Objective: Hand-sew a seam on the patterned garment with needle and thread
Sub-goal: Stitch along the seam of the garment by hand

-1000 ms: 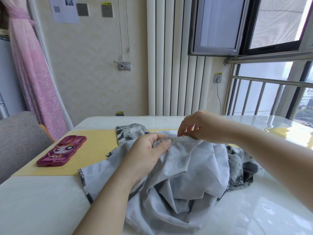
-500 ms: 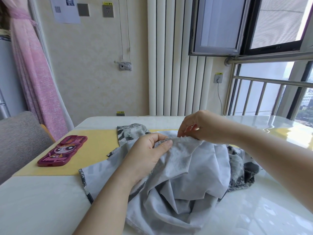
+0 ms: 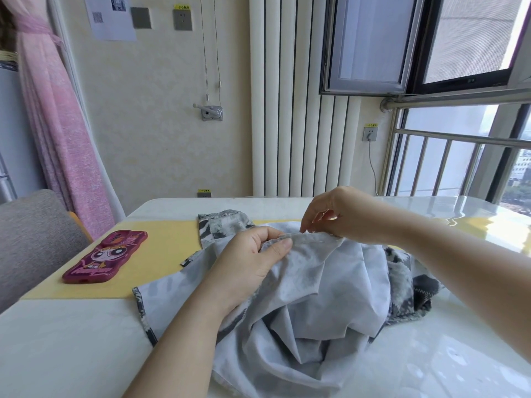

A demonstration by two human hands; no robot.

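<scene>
Garment (image 3: pixel 316 297): grey-and-white patterned cloth, inside out, heaped from the middle of the table (image 3: pixel 71 340) toward its right edge. One flap lies over the right end of the yellow mat (image 3: pixel 161 254).
Left hand (image 3: pixel 253 262): thumb and fingers clamped on a raised fold of the garment edge, holding it up as a ridge.
Right hand (image 3: pixel 339 216): fingertips drawn together on the same ridge, just beside the left thumb. Needle and thread are too fine to make out, so I cannot tell what they pinch.
Handling: light, thin and limp, judging by the deep soft creases. It will likely sag and slide on the glossy tabletop.
Where to hold: pinch the folded edge close on either side of the stitch point, keeping it taut.
Nearby: phone in pink cartoon case (image 3: pixel 106 257) at the mat's left end, well apart.
</scene>
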